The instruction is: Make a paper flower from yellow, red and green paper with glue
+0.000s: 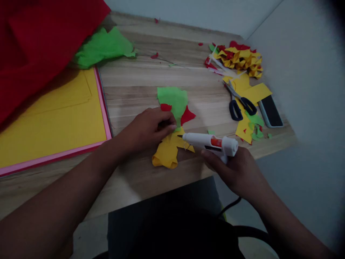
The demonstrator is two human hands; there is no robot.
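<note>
My right hand (237, 169) is wrapped round a white hot glue gun (202, 139) with an orange-red part on its side. The gun's nozzle points left, at a yellow paper cutout (168, 153) with curled lower edges. My left hand (153, 126) is closed in a pinch on the cutout's upper part, where it meets a green paper piece (174, 99). Red paper bits (188, 115) stick out on both sides of the green piece. The fingers hide part of the join, so I cannot tell whether the nozzle touches the paper.
Yellow and pink paper sheets (67, 118) lie stacked at left under red cloth-like material (40, 43) and crumpled green crepe paper (107, 46). To the right are scissors (238, 100), a phone (271, 111), paper scraps (245, 131) and folded yellow paper (239, 59). A black cable (229, 207) hangs below the table edge.
</note>
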